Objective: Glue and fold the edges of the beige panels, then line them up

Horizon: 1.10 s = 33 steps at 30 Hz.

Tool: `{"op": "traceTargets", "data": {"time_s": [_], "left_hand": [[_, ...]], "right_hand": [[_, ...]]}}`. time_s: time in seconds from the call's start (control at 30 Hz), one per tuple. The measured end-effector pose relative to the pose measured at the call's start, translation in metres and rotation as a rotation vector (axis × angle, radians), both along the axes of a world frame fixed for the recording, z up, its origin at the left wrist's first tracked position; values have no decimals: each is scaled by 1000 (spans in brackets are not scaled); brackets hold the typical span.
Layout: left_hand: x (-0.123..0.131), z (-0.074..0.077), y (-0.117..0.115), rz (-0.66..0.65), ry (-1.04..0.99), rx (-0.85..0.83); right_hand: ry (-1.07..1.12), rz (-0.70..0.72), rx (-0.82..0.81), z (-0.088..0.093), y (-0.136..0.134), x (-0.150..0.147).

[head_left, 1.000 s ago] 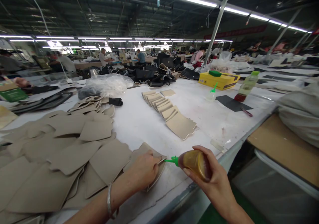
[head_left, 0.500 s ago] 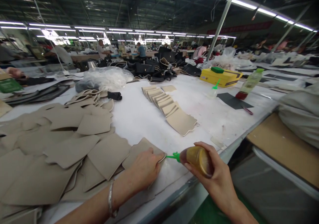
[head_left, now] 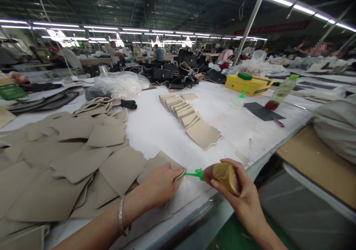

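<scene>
My left hand (head_left: pixel 161 183) grips the corner of a beige leather-like piece (head_left: pixel 160 160), its fingers closed on the edge and covering part of it. My right hand (head_left: pixel 244 194) is wrapped around a squeeze bottle (head_left: pixel 224 176) of amber liquid, tilted on its side. The bottle's thin green nozzle (head_left: pixel 193 174) points left, and its tip meets the piece's edge beside my left fingertips. To the left spreads a heap of similar beige pieces (head_left: pixel 69 161). Farther off, a fanned row of beige pieces (head_left: pixel 201 131) lies on the white table (head_left: pixel 147 127).
At the back right stand a yellow box (head_left: pixel 247 86), a small bottle with a green nozzle (head_left: pixel 239 101) and a tilted plastic bottle (head_left: pixel 282 92) with red at its base. Clear plastic bags (head_left: pixel 118 85) and black bags (head_left: pixel 167 76) are piled behind. The table's edge (head_left: pixel 205 209) runs along the right.
The squeeze bottle looks more pinched in my right hand and has shifted slightly right. The nozzle tip stays at the edge of the piece, and my left hand keeps its hold.
</scene>
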<state>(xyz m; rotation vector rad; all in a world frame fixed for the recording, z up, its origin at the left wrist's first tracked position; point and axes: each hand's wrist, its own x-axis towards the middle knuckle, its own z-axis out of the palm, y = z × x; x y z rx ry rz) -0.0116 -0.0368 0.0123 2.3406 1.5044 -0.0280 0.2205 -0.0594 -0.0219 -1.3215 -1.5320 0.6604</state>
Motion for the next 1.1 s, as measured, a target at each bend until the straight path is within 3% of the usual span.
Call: {"op": "traceTargets", "data": {"time_s": [0.13, 0.3, 0.5, 0.63, 0.8, 0.97, 1.1], "left_hand": [[-1, 0, 0, -7, -8, -14], [-5, -3, 1, -10, -17, -25], [-11, -5, -3, 1, -85, -96], [-12, -7, -7, 7, -99, -96], [-13, -11, -8, 29, -82, -91], [-14, -10, -11, 36, -95, -97], [-13, -10, -12, 43, -99, -103]], "right_hand": [[74, 122, -92, -1, -7, 0], [95, 1, -37, -3, -4, 1], [169, 154, -166, -8, -16, -4], [189, 76, -138, -8, -21, -7], [208, 180, -227, -7, -29, -12], [229, 133, -215, -8, -35, -15], [235, 202, -243, -11, -37, -13]]}}
